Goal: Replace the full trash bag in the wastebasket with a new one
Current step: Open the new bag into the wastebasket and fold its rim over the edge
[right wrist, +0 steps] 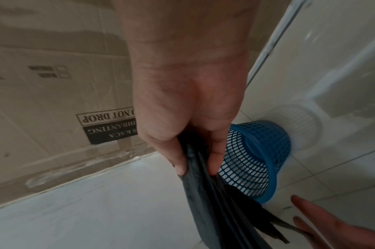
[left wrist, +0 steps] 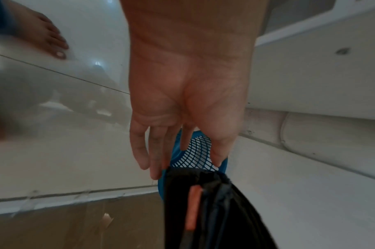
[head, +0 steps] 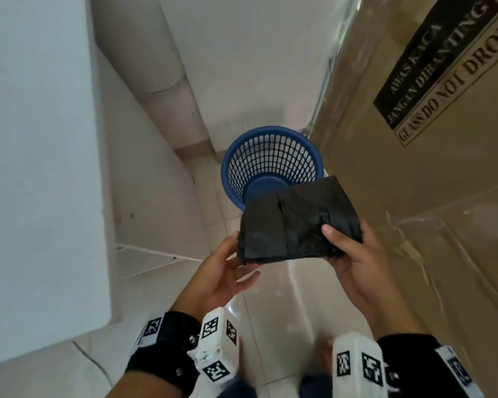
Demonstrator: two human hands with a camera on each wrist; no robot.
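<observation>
Currently the right hand (head: 354,254) pinches a folded black trash bag (head: 296,222), thumb on top, fingers underneath; the right wrist view confirms the thumb pressing the folded layers against the fingers. Left hand (head: 227,271) is spread, palm up, fingers relaxed, its fingertips at the bag's near-left corner; whether they touch the bag cannot be told. Bag is held in the air just in front of the wastebasket (head: 270,162), overlapping its near rim in the head view. Wastebasket: blue, mesh-walled, upright on the tiled floor (head: 270,297), no liner inside. Cardboard box (head: 414,168) stands just right of the wastebasket, printed "DO NOT DROP".
</observation>
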